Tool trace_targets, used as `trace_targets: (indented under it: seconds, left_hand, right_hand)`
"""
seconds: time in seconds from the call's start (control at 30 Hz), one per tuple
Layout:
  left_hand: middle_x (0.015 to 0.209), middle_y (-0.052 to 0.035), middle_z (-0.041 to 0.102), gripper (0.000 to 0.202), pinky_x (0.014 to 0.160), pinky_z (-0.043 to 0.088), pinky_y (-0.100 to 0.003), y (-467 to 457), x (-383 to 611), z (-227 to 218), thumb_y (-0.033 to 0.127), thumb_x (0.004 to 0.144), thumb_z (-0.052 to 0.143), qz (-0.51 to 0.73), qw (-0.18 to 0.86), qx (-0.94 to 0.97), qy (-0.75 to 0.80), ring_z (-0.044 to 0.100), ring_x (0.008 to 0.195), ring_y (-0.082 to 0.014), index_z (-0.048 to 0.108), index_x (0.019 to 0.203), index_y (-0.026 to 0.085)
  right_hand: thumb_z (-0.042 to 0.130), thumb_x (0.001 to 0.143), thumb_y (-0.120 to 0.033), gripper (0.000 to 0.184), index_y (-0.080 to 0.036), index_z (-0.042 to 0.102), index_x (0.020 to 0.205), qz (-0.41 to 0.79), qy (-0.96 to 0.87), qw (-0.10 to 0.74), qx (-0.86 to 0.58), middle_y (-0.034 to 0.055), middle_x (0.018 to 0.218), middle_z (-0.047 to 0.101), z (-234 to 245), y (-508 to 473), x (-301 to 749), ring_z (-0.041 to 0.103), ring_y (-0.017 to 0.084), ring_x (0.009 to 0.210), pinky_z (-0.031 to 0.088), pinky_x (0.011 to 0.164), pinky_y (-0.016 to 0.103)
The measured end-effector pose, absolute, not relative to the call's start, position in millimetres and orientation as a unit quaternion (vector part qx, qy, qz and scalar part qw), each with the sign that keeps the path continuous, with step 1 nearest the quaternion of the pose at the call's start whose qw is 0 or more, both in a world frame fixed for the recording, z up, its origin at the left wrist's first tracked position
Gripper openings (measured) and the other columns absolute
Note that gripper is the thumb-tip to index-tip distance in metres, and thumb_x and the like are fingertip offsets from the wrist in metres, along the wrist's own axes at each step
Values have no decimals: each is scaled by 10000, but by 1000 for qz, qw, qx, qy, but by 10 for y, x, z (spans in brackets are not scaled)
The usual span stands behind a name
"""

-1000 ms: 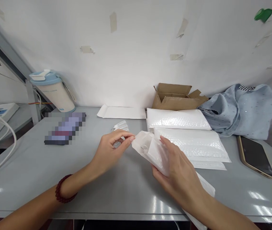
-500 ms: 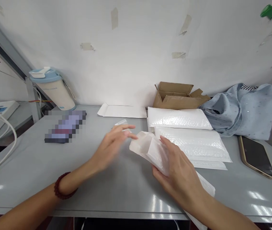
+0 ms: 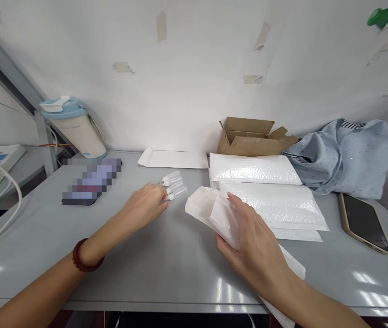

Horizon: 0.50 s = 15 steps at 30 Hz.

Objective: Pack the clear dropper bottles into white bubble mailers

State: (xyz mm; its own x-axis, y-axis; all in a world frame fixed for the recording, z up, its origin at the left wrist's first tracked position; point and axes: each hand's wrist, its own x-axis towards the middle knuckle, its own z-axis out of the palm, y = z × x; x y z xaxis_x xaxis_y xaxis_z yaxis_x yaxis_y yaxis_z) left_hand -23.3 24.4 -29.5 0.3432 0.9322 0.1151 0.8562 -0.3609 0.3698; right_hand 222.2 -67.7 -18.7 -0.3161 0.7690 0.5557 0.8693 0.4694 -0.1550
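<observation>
My left hand [image 3: 146,205] is closed, its fingertips pinched at the capped end of a few small clear plastic vials [image 3: 176,186] lying side by side at the middle of the table. The fingers partly hide the caps. In my right hand [image 3: 253,237] is a white bubble mailer [image 3: 223,214], held tilted with its open mouth and flap turned toward the vials. Its lower end passes behind my right wrist and past the table's front edge. The inside of the mailer is only partly visible.
More bubble mailers [image 3: 265,205] lie stacked beyond my right hand. Behind them stands an open cardboard box [image 3: 255,145], with a blue cloth [image 3: 344,155] and a phone [image 3: 365,222] at right. A flat white envelope [image 3: 176,159], another phone [image 3: 93,182] and a tumbler [image 3: 78,130] are at back left.
My left hand has moved left and down from beside the mailer's mouth and its fingers have closed on the vials. My right hand still holds the mailer in nearly the same place.
</observation>
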Motion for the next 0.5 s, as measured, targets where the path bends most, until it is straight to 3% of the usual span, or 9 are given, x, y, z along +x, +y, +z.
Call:
trace_targets:
  seconds: [0.13,0.3,0.37,0.5]
  left_hand:
    - [595,-28,620,153,529,358,-270,270,-254,-282,265,754,503,150,167,794,565,581,557,-197,601,646,218]
    - [710,-12,685,279,580,454,-286,293,-266,-135,322,771,564,213,224,752,582,643,672,-210,630,1019,212]
    - [724,-16,696,289,594,485,-290,285,-276,-33,344,750,612,251,267,732,574,655,675,-205,648,1002,206]
    - [690,-23,697,166,593,500,-273,239,-324,185,363,739,667,304,331,709,544,640,641,-183,712,803,217]
  right_hand:
    - [502,791,-185,656,-92,252,1390,-91,-809,289,-503,199,1223,561,-183,-668,2220,582,306,1049,561,780,473]
    - [508,791,-193,659,-91,248,1388,-90,-807,287,-508,199,1224,557,-180,-668,2227,580,303,1046,563,777,464]
    - [511,790,-193,659,-91,250,1387,-87,-807,285,-510,197,1227,557,-178,-670,2224,576,303,1053,561,784,463]
    - [516,791,-198,653,-96,260,1383,-81,-807,280,-514,191,1220,563,-181,-671,2216,581,301,1041,564,777,456]
